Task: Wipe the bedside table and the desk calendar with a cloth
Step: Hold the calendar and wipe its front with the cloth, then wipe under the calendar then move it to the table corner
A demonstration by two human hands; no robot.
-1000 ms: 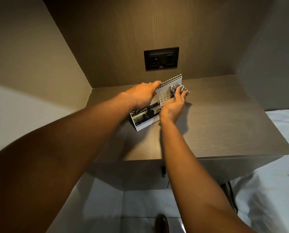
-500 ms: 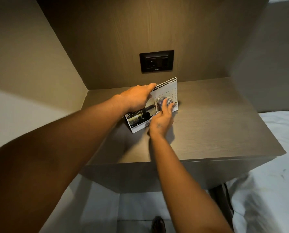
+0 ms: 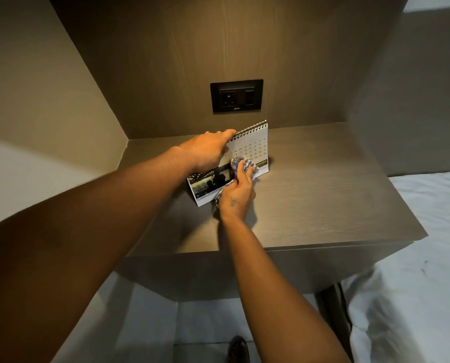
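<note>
A white spiral-bound desk calendar stands tilted on the dark wooden bedside table, near its back left. My left hand grips the calendar's top left edge by the spiral binding. My right hand presses a bunched checkered cloth against the lower middle of the calendar's front page. The cloth covers part of the date grid and the photo strip.
A black wall socket plate sits on the wooden back panel above the calendar. A white-sheeted bed adjoins the table on the right. Walls enclose the table on the left and right. A shoe tip shows on the floor below.
My right hand with the cloth has moved from the calendar's upper right corner down and left across the page to its lower middle. My left hand keeps its hold on the top edge.
</note>
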